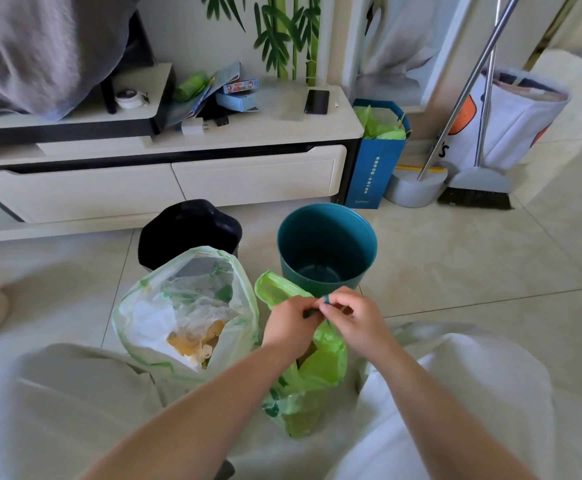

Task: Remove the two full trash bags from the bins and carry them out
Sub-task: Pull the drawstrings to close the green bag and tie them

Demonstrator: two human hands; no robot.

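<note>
Two trash bags stand on the tiled floor between my knees. The white translucent bag (pixel 185 317) on the left gapes open, showing paper and yellow scraps. The green bag (pixel 312 386) on the right is gathered at its top, where my left hand (pixel 291 327) and my right hand (pixel 352 318) meet, both pinching its dark green drawstring. Behind the bags stand a black bin (pixel 189 230) on the left and a teal bin (pixel 327 244) on the right, the teal one with nothing inside.
A low white TV cabinet (pixel 165 178) runs along the wall behind the bins, with a phone (pixel 316 101) and boxes on top. To its right stand a blue paper bag (pixel 374 168), a dustpan (pixel 414 187), a broom (pixel 476 188) and a large white sack (pixel 511 126).
</note>
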